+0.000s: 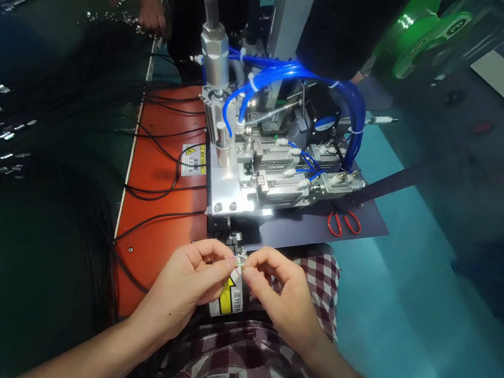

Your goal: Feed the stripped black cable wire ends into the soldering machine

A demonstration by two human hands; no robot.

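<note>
My left hand [188, 280] and my right hand [284, 292] meet in front of the machine, fingertips pinched close together. Between them is a short bit of thin wires [240, 262], pale with a fine red strand; its ends are hidden by the fingers. Just beyond the fingertips is the small metal feed end [235, 240] of the machine [227, 192]. Below the pinch, a white label with a yellow arrow [226, 299] is partly covered by my left hand.
Black cables [152, 221] cross the orange plate [133, 285] on the left. Red-handled scissors [344, 223] lie on the dark base plate at right. Blue air hoses [293, 69] arch over the machine. A green spool [418, 30] is beyond. Another person's hand [153, 15] rests at the far bench.
</note>
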